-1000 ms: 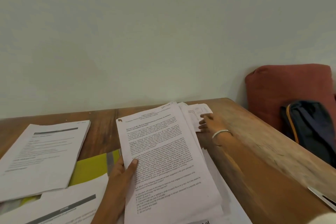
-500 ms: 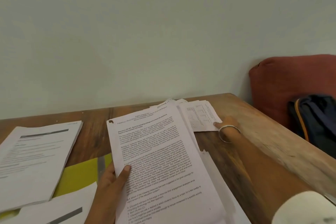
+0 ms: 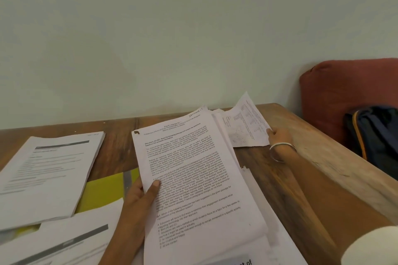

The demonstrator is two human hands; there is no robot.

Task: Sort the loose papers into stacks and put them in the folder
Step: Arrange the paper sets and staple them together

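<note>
- The left hand [image 3: 137, 198] is closed on the left edge of a thick printed stack [image 3: 193, 189] near 6 o'clock in the view, the thumb [image 3: 154, 186] pressed flat on the top sheet and the other fingers hidden beneath it.
- The right hand [image 3: 279, 135] is seen at about 3 o'clock of that stack, pinched shut on the right edge of a single small sheet [image 3: 245, 127]; the sheet's far corner is lifted off the table [image 3: 301, 178] and tilted up toward the wall.
- A thin bangle [image 3: 282, 148] is worn at the right wrist, and a pale sleeve [image 3: 370, 247] is visible at the bottom right corner.
- On the stack's top sheet "SECTION - 1" is handwritten at the upper right; printed lines beginning "Directions (Q1-Q7)" and "Q.1" can be read, with answer options A to E below. The small sheet's print is too fine to read.
- More loose white sheets are fanned under the held stack, toward 5 o'clock.
- A second stack with a dark header bar [image 3: 49, 174] is laid at 9 o'clock, resting partly on a yellow folder [image 3: 105, 191], which lies flat between the two stacks.
- Another sheet with a grey bar [image 3: 71, 239] is laid at 7 o'clock, overlapping the folder's near edge.
- A red cushion [image 3: 344, 92] and a dark bag with orange trim [image 3: 374, 135] are seen at 3 o'clock, beyond the table's right edge.
</note>
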